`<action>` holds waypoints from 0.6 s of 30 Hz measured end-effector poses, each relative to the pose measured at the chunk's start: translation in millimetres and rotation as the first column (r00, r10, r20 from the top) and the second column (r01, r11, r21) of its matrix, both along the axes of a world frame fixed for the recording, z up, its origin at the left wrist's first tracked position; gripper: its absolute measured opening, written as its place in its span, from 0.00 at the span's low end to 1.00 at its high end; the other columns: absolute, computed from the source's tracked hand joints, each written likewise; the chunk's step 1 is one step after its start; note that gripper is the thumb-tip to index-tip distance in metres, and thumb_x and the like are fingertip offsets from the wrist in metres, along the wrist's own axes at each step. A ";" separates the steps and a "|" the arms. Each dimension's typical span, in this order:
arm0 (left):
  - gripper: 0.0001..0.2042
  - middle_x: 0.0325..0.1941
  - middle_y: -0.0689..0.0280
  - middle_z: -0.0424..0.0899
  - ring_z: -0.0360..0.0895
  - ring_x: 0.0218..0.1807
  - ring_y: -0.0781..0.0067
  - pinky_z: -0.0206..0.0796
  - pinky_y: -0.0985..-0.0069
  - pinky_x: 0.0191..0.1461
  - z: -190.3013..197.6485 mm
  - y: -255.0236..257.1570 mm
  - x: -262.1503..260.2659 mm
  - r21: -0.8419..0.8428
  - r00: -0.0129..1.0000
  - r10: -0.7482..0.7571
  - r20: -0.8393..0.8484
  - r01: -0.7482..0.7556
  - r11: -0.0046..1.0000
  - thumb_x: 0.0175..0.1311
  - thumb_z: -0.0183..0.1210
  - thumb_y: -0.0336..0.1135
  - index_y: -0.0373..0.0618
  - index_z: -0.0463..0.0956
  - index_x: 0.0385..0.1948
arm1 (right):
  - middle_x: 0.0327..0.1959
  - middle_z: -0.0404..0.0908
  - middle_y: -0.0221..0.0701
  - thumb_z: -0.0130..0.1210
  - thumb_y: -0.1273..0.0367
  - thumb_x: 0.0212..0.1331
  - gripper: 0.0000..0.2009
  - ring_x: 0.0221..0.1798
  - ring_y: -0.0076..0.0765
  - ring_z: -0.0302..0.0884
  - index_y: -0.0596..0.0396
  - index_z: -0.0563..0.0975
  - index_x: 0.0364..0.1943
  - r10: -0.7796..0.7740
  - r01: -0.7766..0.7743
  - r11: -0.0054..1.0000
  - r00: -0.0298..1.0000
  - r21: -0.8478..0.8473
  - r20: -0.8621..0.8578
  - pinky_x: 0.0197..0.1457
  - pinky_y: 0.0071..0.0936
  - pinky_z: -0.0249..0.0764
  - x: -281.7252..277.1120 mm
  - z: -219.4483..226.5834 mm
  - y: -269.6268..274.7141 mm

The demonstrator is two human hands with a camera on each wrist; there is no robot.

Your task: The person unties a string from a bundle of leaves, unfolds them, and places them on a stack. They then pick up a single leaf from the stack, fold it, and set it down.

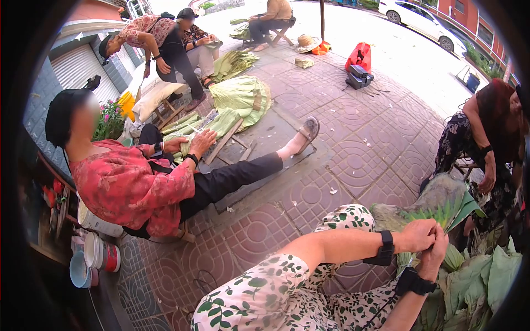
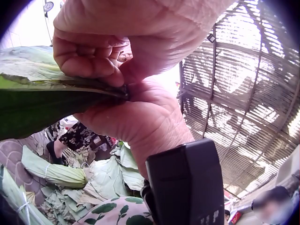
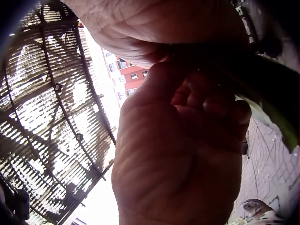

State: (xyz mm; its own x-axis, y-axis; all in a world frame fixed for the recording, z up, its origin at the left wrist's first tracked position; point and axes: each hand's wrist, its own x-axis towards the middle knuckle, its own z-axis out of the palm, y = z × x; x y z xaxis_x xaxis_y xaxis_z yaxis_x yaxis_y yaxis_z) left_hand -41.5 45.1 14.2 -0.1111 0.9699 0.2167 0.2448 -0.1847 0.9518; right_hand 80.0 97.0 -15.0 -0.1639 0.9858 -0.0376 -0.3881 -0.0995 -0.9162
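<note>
My left hand (image 1: 419, 234) and right hand (image 1: 435, 255) meet at the narrow end of a green leaf (image 1: 466, 212) at the right of the head view. Curled fingers of the left hand (image 2: 93, 51) pinch the leaf end in the left wrist view. Below and against it lies the right hand (image 2: 150, 112), the dark green leaf (image 2: 37, 110) held between them. Shadow covers much of the right wrist view, where the right hand (image 3: 159, 23) is at the top and the leaf (image 3: 276, 89) runs off to the right; its fingertips are hidden.
Large pale leaves (image 1: 469, 281) lie beside my patterned trousers at lower right. A tied leaf bundle (image 2: 54, 172) lies below the hands. A person in a red shirt (image 1: 132, 176) sits at left, one leg stretched out. Buckets (image 1: 102, 254) stand at lower left; another person bends at far right.
</note>
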 end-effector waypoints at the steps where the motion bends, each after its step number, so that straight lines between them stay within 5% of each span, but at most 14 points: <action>1: 0.07 0.23 0.56 0.76 0.74 0.29 0.54 0.64 0.63 0.32 -0.7 0.0 0.4 0.007 1.000 0.003 0.002 -0.003 1.000 0.50 0.53 0.34 0.41 0.70 0.23 | 0.27 0.73 0.29 0.49 0.73 0.57 0.06 0.28 0.23 0.71 0.60 0.72 0.26 0.010 -0.010 1.000 1.000 -0.001 0.004 0.30 0.21 0.69 1.4 -0.5 0.7; 18: 0.06 0.26 0.54 0.77 0.74 0.32 0.50 0.65 0.60 0.34 -6.0 2.8 -0.6 0.024 0.999 0.050 -0.008 -0.050 0.998 0.50 0.51 0.32 0.40 0.71 0.25 | 0.27 0.72 0.27 0.47 0.71 0.59 0.06 0.29 0.22 0.70 0.58 0.71 0.26 0.033 -0.031 0.999 0.998 -0.040 0.049 0.33 0.23 0.70 -4.7 -1.8 5.5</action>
State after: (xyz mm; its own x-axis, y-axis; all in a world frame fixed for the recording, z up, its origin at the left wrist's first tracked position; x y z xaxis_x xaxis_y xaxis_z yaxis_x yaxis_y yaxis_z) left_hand -42.1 47.9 8.2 -0.1571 0.9578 0.2408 0.2622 -0.1946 0.9452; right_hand 75.2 102.5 -16.8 -0.1923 0.9777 -0.0849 -0.3382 -0.1472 -0.9295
